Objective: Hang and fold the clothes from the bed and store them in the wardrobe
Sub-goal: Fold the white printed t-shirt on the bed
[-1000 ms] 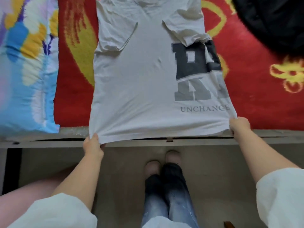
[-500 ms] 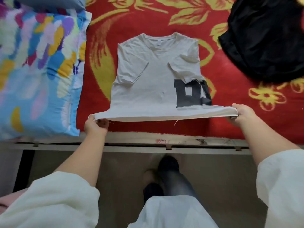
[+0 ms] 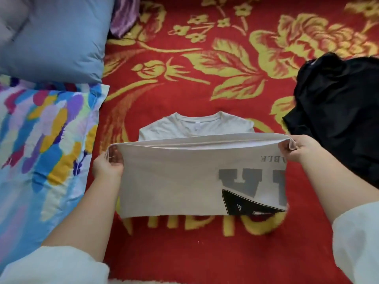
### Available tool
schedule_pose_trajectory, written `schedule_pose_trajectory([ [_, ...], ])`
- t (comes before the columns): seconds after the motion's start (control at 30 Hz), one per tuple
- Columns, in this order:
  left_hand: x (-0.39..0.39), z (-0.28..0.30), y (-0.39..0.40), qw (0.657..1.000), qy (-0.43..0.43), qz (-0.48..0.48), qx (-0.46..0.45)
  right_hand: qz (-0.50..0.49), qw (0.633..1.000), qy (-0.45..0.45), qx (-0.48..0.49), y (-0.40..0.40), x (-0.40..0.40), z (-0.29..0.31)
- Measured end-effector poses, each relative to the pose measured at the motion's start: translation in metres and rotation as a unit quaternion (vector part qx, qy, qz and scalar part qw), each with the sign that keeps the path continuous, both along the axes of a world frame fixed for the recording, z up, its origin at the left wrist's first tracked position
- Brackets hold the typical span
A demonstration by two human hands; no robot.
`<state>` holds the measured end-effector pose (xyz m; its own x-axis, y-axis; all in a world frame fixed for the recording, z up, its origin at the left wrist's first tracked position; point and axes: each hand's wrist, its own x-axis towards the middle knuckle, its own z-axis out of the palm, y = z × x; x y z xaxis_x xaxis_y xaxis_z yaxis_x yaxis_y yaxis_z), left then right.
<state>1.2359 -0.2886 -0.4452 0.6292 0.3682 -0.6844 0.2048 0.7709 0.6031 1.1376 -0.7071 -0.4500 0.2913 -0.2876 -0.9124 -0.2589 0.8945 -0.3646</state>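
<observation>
A light grey T-shirt (image 3: pixel 174 181) with dark block letters lies on the red flowered bed cover (image 3: pixel 205 64). Its lower half is folded up over the upper half, print upside down, and only the collar shows beyond the fold. My left hand (image 3: pixel 106 168) grips the hem's left corner. At the hem's right corner, my right hand (image 3: pixel 297 148) pinches the cloth. The hem hangs a little above the shirt's chest.
A black garment (image 3: pixel 338 111) lies heaped at the right. A colourful pillow (image 3: pixel 41 140) and a blue-grey pillow (image 3: pixel 51 37) lie at the left, with purple cloth (image 3: pixel 123 15) behind them.
Both hands have carried the shirt's hem from the bed's near edge up and over towards the collar, so the shirt is now doubled over. The view has moved forward over the bed.
</observation>
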Motion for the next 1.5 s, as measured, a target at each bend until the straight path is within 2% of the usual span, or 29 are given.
schedule_pose_trajectory([
  [0.1, 0.063, -0.024, -0.015, 0.999, -0.014, -0.031, 0.006, -0.012, 0.997, -0.06, -0.04, -0.007, 0.054, -0.015],
  [0.17, 0.097, -0.041, -0.027, 0.994, -0.021, -0.104, 0.01, 0.011, 0.993, -0.072, -0.098, -0.01, 0.079, -0.036],
  [0.23, 0.11, -0.059, -0.049, 0.97, -0.015, -0.226, 0.09, 0.061, 0.98, -0.058, -0.181, -0.009, 0.092, -0.061],
  [0.27, 0.108, -0.07, -0.062, 0.94, -0.02, -0.287, 0.183, 0.099, 0.966, -0.04, -0.234, -0.006, 0.09, -0.074],
  [0.3, 0.098, -0.081, -0.076, 0.892, -0.027, -0.337, 0.3, 0.157, 0.939, -0.004, -0.305, -0.003, 0.084, -0.088],
  [0.33, 0.086, -0.089, -0.089, 0.818, -0.052, -0.378, 0.43, 0.234, 0.89, 0.043, -0.389, 0.0, 0.074, -0.097],
  [0.37, 0.073, -0.106, -0.098, 0.721, -0.095, -0.414, 0.548, 0.314, 0.825, 0.088, -0.461, 0.002, 0.061, -0.109],
  [0.4, 0.059, -0.121, -0.108, 0.62, -0.144, -0.457, 0.621, 0.385, 0.756, 0.11, -0.518, 0.005, 0.047, -0.117],
  [0.47, 0.035, -0.152, -0.125, 0.424, -0.25, -0.51, 0.705, 0.487, 0.672, 0.126, -0.543, 0.014, 0.021, -0.134],
  [0.5, 0.026, -0.166, -0.135, 0.355, -0.278, -0.528, 0.72, 0.522, 0.625, 0.134, -0.565, 0.022, 0.007, -0.142],
  [0.53, 0.02, -0.173, -0.146, 0.308, -0.296, -0.533, 0.73, 0.551, 0.558, 0.135, -0.606, 0.029, -0.005, -0.152],
  [0.6, 0.017, -0.191, -0.164, 0.252, -0.291, -0.54, 0.748, 0.582, 0.443, 0.109, -0.673, 0.037, -0.022, -0.168],
  [0.63, 0.017, -0.197, -0.169, 0.231, -0.271, -0.551, 0.755, 0.588, 0.41, 0.099, -0.69, 0.037, -0.027, -0.176],
  [0.67, 0.018, -0.204, -0.171, 0.213, -0.25, -0.56, 0.761, 0.591, 0.396, 0.105, -0.695, 0.035, -0.03, -0.182],
  [0.73, 0.02, -0.21, -0.17, 0.203, -0.226, -0.559, 0.771, 0.587, 0.4, 0.126, -0.693, 0.029, -0.029, -0.185],
  [0.83, 0.026, -0.202, -0.185, 0.197, -0.29, -0.498, 0.793, 0.574, 0.42, 0.15, -0.687, 0.026, -0.032, -0.183],
  [0.9, 0.042, -0.188, -0.214, 0.19, -0.37, -0.478, 0.774, 0.532, 0.453, 0.155, -0.698, 0.026, -0.044, -0.182],
  [0.97, 0.06, -0.173, -0.26, 0.147, -0.444, -0.478, 0.744, 0.491, 0.512, 0.163, -0.686, 0.028, -0.063, -0.178],
  [1.0, 0.065, -0.163, -0.286, 0.115, -0.474, -0.478, 0.73, 0.484, 0.541, 0.174, -0.665, 0.03, -0.071, -0.175],
  [1.03, 0.066, -0.152, -0.313, 0.056, -0.486, -0.506, 0.71, 0.475, 0.571, 0.183, -0.644, 0.031, -0.079, -0.172],
  [1.1, 0.058, -0.134, -0.36, -0.113, -0.449, -0.606, 0.647, 0.449, 0.667, 0.21, -0.556, 0.036, -0.092, -0.165],
  [1.13, 0.054, -0.131, -0.377, -0.181, -0.412, -0.643, 0.62, 0.448, 0.711, 0.216, -0.496, 0.038, -0.094, -0.16],
  [1.17, 0.052, -0.127, -0.39, -0.23, -0.371, -0.66, 0.611, 0.462, 0.738, 0.219, -0.44, 0.039, -0.095, -0.154],
  [1.2, 0.05, -0.124, -0.4, -0.249, -0.353, -0.661, 0.614, 0.482, 0.749, 0.217, -0.399, 0.04, -0.097, -0.151],
  [1.27, 0.049, -0.125, -0.41, -0.246, -0.323, -0.659, 0.633, 0.487, 0.778, 0.182, -0.353, 0.038, -0.098, -0.15],
  [1.4, 0.047, -0.127, -0.408, -0.235, -0.24, -0.703, 0.627, 0.371, 0.899, 0.04, -0.228, 0.029, -0.098, -0.143],
  [1.43, 0.048, -0.125, -0.403, -0.231, -0.244, -0.701, 0.63, 0.346, 0.914, 0.014, -0.211, 0.028, -0.097, -0.139],
  [1.5, 0.048, -0.115, -0.391, -0.243, -0.258, -0.675, 0.647, 0.307, 0.932, -0.03, -0.191, 0.03, -0.097, -0.128],
])
